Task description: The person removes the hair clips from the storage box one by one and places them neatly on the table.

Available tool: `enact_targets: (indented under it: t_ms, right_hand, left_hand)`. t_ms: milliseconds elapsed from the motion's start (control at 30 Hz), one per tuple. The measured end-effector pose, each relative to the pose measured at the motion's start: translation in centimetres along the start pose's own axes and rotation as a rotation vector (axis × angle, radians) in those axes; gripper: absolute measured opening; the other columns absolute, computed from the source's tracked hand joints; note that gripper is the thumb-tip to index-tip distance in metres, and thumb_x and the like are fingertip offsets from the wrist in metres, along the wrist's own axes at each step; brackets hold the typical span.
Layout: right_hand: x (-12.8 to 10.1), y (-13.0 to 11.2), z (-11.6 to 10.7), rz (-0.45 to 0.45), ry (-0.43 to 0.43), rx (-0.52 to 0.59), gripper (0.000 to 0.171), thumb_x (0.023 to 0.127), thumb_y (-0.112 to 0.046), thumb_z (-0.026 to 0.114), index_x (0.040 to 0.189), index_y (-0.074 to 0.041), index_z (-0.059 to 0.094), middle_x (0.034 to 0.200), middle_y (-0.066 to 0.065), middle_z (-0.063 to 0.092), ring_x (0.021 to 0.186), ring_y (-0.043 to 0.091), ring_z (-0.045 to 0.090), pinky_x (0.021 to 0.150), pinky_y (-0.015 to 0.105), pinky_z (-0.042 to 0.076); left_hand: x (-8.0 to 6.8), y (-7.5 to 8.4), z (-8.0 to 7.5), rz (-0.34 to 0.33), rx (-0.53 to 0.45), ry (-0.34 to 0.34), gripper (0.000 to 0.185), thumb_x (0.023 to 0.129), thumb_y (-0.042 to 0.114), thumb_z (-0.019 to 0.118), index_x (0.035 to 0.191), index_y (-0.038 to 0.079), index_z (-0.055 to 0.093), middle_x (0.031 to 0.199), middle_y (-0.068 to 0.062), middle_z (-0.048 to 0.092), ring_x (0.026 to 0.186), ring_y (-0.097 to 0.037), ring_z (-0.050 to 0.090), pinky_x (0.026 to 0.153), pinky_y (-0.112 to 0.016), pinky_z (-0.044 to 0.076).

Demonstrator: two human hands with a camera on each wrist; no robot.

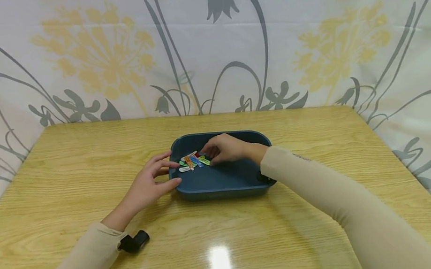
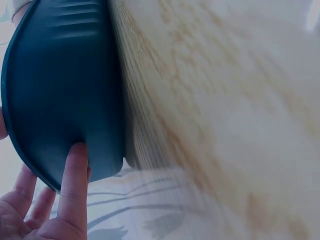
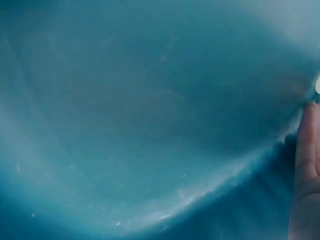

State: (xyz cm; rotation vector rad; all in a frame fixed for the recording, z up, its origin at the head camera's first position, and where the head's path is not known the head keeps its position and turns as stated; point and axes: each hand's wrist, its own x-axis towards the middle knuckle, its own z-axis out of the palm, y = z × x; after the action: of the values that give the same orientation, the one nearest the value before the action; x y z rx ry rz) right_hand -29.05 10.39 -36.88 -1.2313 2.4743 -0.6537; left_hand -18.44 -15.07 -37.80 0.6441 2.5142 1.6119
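Note:
A dark blue plastic tub (image 1: 225, 190) with rounded corners stands on the table. Inside it, toward its left end, lies a small pile of colourful snap hair clips (image 1: 191, 161): orange, blue, green, red and white. My left hand (image 1: 152, 180) holds the tub's left end, fingertips and thumb over the rim; in the left wrist view one finger (image 2: 75, 185) presses the outer wall. My right hand (image 1: 224, 148) reaches down into the tub, fingertips at the right side of the pile. I cannot tell whether a clip is between its fingers. A pale clip edge (image 3: 318, 86) shows beside those fingers.
The tub sits near the middle of a wood-grain table (image 1: 169, 266). A floral-patterned cloth (image 1: 193, 52) hangs behind the table and along its sides. A black strap-mounted device (image 1: 134, 242) sits at the left sleeve's cuff.

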Motion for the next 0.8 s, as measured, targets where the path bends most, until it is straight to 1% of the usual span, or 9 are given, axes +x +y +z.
enact_targets:
  t_ms: [133, 300, 433, 533, 667, 800]
  right_hand:
    - [0.35, -0.1, 0.35, -0.019, -0.001, -0.054, 0.036, 0.085, -0.01, 0.069, 0.118, 0.0, 0.062, 0.1, 0.009, 0.06, 0.09, 0.018, 0.06, 0.077, 0.023, 0.049]
    - [0.44, -0.46, 0.49, -0.026, -0.008, -0.105, 0.034, 0.086, -0.008, 0.067, 0.119, 0.002, 0.061, 0.097, 0.01, 0.059, 0.087, 0.019, 0.059, 0.076, 0.023, 0.049]
    - [0.41, -0.67, 0.53, -0.034, -0.014, -0.122, 0.029, 0.086, -0.005, 0.066, 0.114, 0.002, 0.064, 0.097, 0.011, 0.058, 0.086, 0.02, 0.058, 0.075, 0.023, 0.048]
    - [0.36, -0.67, 0.52, -0.054, -0.024, -0.108, 0.026, 0.086, -0.001, 0.065, 0.112, 0.001, 0.066, 0.098, 0.011, 0.058, 0.085, 0.02, 0.058, 0.074, 0.022, 0.048]
    - [0.21, -0.53, 0.37, -0.079, -0.051, -0.062, 0.026, 0.086, 0.004, 0.062, 0.111, 0.0, 0.067, 0.099, 0.011, 0.058, 0.086, 0.02, 0.06, 0.075, 0.021, 0.049]
    - [0.09, -0.4, 0.21, -0.057, -0.061, -0.006, 0.025, 0.085, 0.0, 0.066, 0.11, 0.001, 0.067, 0.099, 0.01, 0.059, 0.086, 0.018, 0.061, 0.075, 0.022, 0.05]
  left_hand:
    - [-0.05, 0.11, -0.04, 0.0, 0.0, 0.005, 0.035, 0.088, 0.011, 0.066, 0.118, -0.004, 0.057, 0.147, -0.014, 0.028, 0.116, -0.043, 0.047, 0.087, -0.045, 0.049]
    - [-0.01, 0.06, -0.06, -0.002, 0.001, 0.008, 0.035, 0.087, 0.011, 0.066, 0.118, -0.004, 0.057, 0.147, -0.014, 0.028, 0.116, -0.043, 0.047, 0.087, -0.045, 0.049]
    - [0.05, -0.05, -0.02, -0.001, 0.004, 0.008, 0.035, 0.087, 0.011, 0.067, 0.118, -0.004, 0.057, 0.147, -0.013, 0.028, 0.115, -0.043, 0.048, 0.087, -0.045, 0.049]
    - [0.11, -0.17, 0.0, 0.002, 0.008, 0.008, 0.035, 0.087, 0.011, 0.067, 0.118, -0.004, 0.057, 0.146, -0.013, 0.029, 0.115, -0.042, 0.048, 0.087, -0.044, 0.049]
    - [0.16, -0.26, -0.01, 0.007, 0.012, 0.007, 0.036, 0.087, 0.011, 0.067, 0.117, -0.004, 0.057, 0.146, -0.014, 0.029, 0.114, -0.042, 0.049, 0.086, -0.044, 0.049]
    - [0.14, -0.25, -0.04, 0.008, 0.016, 0.005, 0.036, 0.087, 0.012, 0.067, 0.118, -0.004, 0.057, 0.146, -0.013, 0.029, 0.114, -0.042, 0.049, 0.086, -0.044, 0.049]
